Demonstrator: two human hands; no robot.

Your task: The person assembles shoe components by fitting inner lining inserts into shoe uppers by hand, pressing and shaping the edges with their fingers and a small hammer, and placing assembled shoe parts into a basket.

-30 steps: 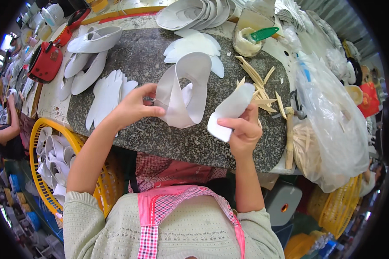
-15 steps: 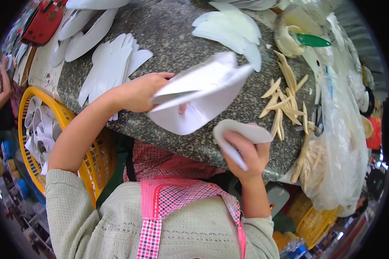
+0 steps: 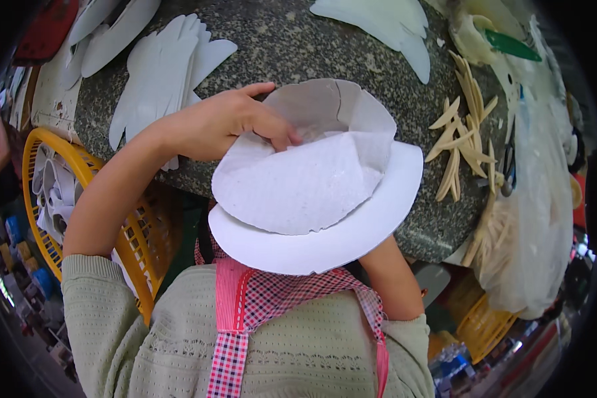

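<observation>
In front of my chest are two white, curved sheet pieces, one over the other. The upper white piece (image 3: 298, 186) is folded and opens into a pocket with a greyish inner face; a dark line runs down its far wall. Below it, the wider white piece (image 3: 312, 255) shows as a smooth rim. My left hand (image 3: 235, 123) grips the upper piece at its left edge, fingers reaching inside the fold. My right hand is hidden beneath the pieces; only my right forearm (image 3: 393, 278) shows, so its fingers cannot be seen.
On the speckled stone table (image 3: 265, 46) lie a fanned stack of white pieces (image 3: 162, 73), another white stack (image 3: 385, 23) and several beige strips (image 3: 461, 142). A yellow basket (image 3: 89, 166) of white parts stands left. A clear plastic bag (image 3: 537, 199) hangs right, below a green-handled tool (image 3: 513, 45).
The white pieces have come together and turned to face me, nearer my chest. My right hand, earlier holding a curled white piece at the right, has moved left underneath, out of sight.
</observation>
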